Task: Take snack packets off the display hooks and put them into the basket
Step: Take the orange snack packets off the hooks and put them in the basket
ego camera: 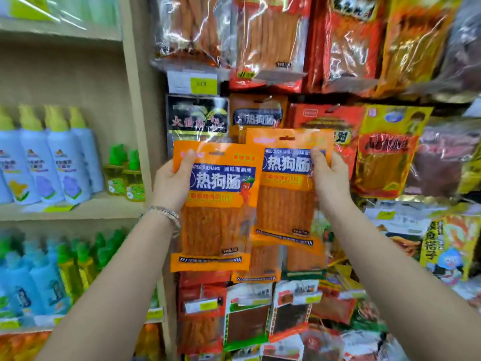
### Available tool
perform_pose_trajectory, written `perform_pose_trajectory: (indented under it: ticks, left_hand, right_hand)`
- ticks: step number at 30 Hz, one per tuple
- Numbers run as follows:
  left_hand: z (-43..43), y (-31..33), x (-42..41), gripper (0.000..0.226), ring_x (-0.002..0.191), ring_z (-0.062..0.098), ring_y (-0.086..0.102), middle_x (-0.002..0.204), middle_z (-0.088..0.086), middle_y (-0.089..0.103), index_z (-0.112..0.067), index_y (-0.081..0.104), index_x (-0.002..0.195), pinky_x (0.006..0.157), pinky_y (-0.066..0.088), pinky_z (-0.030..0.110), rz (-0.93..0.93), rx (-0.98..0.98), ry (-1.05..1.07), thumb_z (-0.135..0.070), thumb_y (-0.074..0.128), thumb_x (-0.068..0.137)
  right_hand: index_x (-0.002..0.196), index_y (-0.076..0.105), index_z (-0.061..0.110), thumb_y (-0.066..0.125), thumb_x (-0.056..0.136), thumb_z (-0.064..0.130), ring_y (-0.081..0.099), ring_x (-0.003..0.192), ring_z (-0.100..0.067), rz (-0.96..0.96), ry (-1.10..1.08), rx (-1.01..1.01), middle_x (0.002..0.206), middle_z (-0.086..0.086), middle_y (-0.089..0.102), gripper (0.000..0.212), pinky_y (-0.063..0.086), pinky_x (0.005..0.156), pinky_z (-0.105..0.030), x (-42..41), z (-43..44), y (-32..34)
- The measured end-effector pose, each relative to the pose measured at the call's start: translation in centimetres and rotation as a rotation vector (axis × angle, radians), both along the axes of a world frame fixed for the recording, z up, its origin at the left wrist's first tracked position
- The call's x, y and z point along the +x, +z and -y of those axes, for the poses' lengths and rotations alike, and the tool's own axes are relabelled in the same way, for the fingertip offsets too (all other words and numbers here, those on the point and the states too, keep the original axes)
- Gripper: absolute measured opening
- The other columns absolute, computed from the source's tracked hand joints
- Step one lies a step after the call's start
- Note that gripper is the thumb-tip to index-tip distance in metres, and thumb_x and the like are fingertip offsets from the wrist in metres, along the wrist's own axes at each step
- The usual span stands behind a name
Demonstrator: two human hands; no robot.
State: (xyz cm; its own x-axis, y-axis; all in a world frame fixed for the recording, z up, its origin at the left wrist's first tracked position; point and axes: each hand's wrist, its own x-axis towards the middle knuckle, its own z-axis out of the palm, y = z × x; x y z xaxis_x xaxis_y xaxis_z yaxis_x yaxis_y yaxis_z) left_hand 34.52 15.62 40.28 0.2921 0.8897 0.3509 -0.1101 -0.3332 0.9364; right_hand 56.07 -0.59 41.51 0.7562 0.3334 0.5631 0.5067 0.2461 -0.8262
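left hand (pixel 170 179) grips left packet (pixel 216 225) | right hand (pixel 331 178) grips right packet (pixel 286 208) | fingers hidden

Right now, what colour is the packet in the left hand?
Orange, with a dark blue label band; the head view shows the packet in the left hand.

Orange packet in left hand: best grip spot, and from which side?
Grip the left orange packet at its flat top header, by the upper left corner, coming in from its left edge: thumb in front, fingers behind. That band looks flat and free of the strips filling the clear window below, so a pinch likely crushes nothing. The left hand holds it there now.
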Motion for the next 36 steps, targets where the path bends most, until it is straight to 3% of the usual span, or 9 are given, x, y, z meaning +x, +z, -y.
perform_pose_trajectory:
  ticks: [2, 6, 9, 15, 20, 24, 28, 33, 36]
  left_hand:
    - [-1.0, 1.4, 1.4, 0.028, 0.071, 0.012, 0.07, 0.072, -0.009, 0.073, -0.04, 0.069, 0.067, 0.067, 0.055, 0.042, 0.03, 0.047, -0.012, -0.059, 0.056, 0.084]
    - [-2.4, 3.5, 3.7, 0.027, 0.076, 0.019, 0.07, 0.071, -0.008, 0.072, -0.043, 0.069, 0.064, 0.078, 0.054, 0.048, 0.055, 0.099, -0.021, -0.056, 0.056, 0.084]
    - [-3.2, 4.6, 5.0, 0.03, 0.08, 0.025, 0.071, 0.079, 0.001, 0.074, -0.035, 0.07, 0.067, 0.081, 0.053, 0.053, 0.071, 0.091, -0.05, -0.059, 0.057, 0.081]
    - [-3.6, 5.9, 6.8, 0.051, 0.085, 0.028, 0.07, 0.091, 0.008, 0.074, -0.012, 0.068, 0.096, 0.084, 0.052, 0.056, 0.106, 0.067, -0.072, -0.059, 0.058, 0.079]
    - [-4.6, 5.9, 7.5, 0.038, 0.084, 0.027, 0.071, 0.088, 0.006, 0.074, -0.02, 0.066, 0.086, 0.086, 0.052, 0.054, 0.095, 0.033, -0.039, -0.056, 0.058, 0.082]
    - [-5.6, 5.7, 7.8, 0.031, 0.078, 0.019, 0.072, 0.082, -0.001, 0.075, -0.023, 0.066, 0.087, 0.081, 0.056, 0.046, 0.106, 0.032, -0.025, -0.052, 0.057, 0.085]
    - [-6.1, 5.4, 7.9, 0.028, 0.075, 0.011, 0.07, 0.079, -0.005, 0.074, -0.022, 0.067, 0.09, 0.07, 0.055, 0.032, 0.117, 0.048, 0.007, -0.047, 0.052, 0.09]
    - [-6.9, 4.9, 7.6, 0.026, 0.072, 0.016, 0.062, 0.076, -0.001, 0.066, -0.024, 0.06, 0.074, 0.071, 0.047, 0.033, 0.12, 0.023, 0.074, -0.041, 0.049, 0.091]
    - [-7.4, 4.4, 6.9, 0.028, 0.079, 0.021, 0.055, 0.084, 0.007, 0.058, -0.021, 0.053, 0.072, 0.087, 0.048, 0.045, 0.127, -0.004, 0.103, -0.043, 0.051, 0.089]
  right_hand:
    - [0.079, 0.062, 0.021, 0.053, 0.087, 0.041, 0.062, 0.076, -0.016, -0.016, 0.028, 0.045, 0.081, -0.001, 0.066, 0.024, 0.046, 0.069, -0.034, 1.5, -1.7, 2.0]
    - [0.079, 0.061, 0.017, 0.054, 0.089, 0.04, 0.059, 0.073, -0.012, -0.058, 0.071, 0.103, 0.078, 0.002, 0.063, 0.027, 0.045, 0.07, -0.033, 3.5, -4.6, 4.9]
    - [0.072, 0.058, 0.023, 0.054, 0.093, 0.033, 0.062, 0.067, -0.006, -0.069, 0.086, 0.14, 0.073, 0.009, 0.066, 0.024, 0.048, 0.065, -0.025, 4.3, -6.3, 6.3]
    - [0.077, 0.054, 0.018, 0.051, 0.095, 0.029, 0.058, 0.079, -0.016, -0.028, 0.147, 0.069, 0.082, -0.001, 0.063, 0.022, 0.044, 0.071, -0.031, 6.0, -8.9, 7.8]
    - [0.083, 0.059, 0.015, 0.05, 0.095, 0.028, 0.061, 0.079, -0.02, -0.002, 0.149, 0.001, 0.085, -0.004, 0.065, 0.02, 0.046, 0.071, -0.032, 7.4, -10.7, 7.8]
    - [0.089, 0.057, 0.004, 0.044, 0.099, 0.028, 0.056, 0.079, -0.025, 0.181, -0.016, -0.096, 0.084, -0.01, 0.06, 0.029, 0.035, 0.055, -0.022, 7.7, -11.9, 7.6]
    - [0.098, 0.053, -0.001, 0.031, 0.099, 0.016, 0.047, 0.104, -0.035, 0.434, -0.147, -0.399, 0.107, -0.024, 0.053, 0.028, 0.031, 0.081, -0.037, 8.3, -12.4, 7.1]
    - [0.105, 0.052, 0.011, 0.048, 0.095, 0.021, 0.054, 0.076, -0.02, 0.434, -0.167, -0.298, 0.087, -0.003, 0.056, 0.015, 0.031, 0.058, -0.029, 8.8, -11.8, 5.4]
    - [0.099, 0.04, 0.016, 0.056, 0.09, 0.016, 0.045, 0.06, -0.006, 0.324, -0.122, -0.142, 0.069, 0.008, 0.043, 0.017, 0.033, 0.053, -0.017, 8.6, -11.1, 4.6]
